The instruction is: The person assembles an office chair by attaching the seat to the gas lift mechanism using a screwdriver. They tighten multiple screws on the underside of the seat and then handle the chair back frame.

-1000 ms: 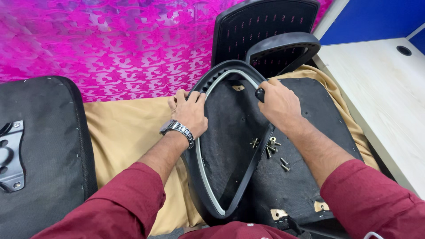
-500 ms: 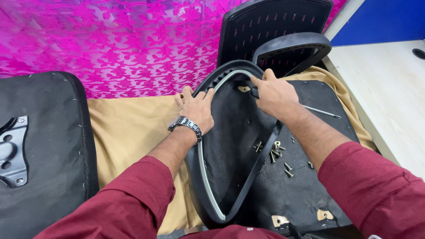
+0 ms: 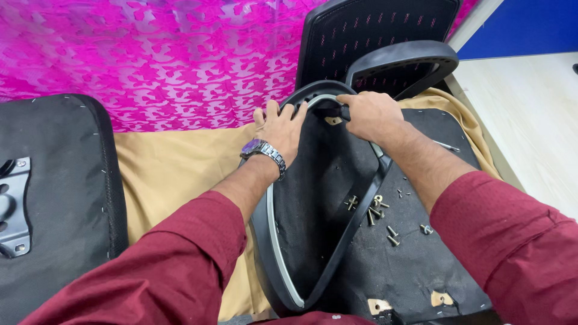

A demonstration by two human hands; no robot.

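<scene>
A black loop-shaped chair armrest [image 3: 283, 265] with a grey inner band lies on the underside of a black chair seat [image 3: 415, 271]. My left hand [image 3: 282, 127], with a metal wristwatch, presses on the armrest's top left curve. My right hand [image 3: 370, 114] grips the top of the same armrest, fingers curled over its rim. Several loose screws [image 3: 376, 213] lie on the seat below my right forearm.
A second black armrest [image 3: 400, 63] and a mesh chair back [image 3: 373, 30] stand behind. Another black seat with a metal bracket [image 3: 15, 207] lies at the left. Tan cloth [image 3: 174, 174] covers the table; pink patterned fabric [image 3: 138, 54] hangs behind. A pale table surface [image 3: 530, 114] is at right.
Both hands have slid up toward the top of the armrest loop and closer together; my right hand moved left along the rim. The view has shifted slightly.
</scene>
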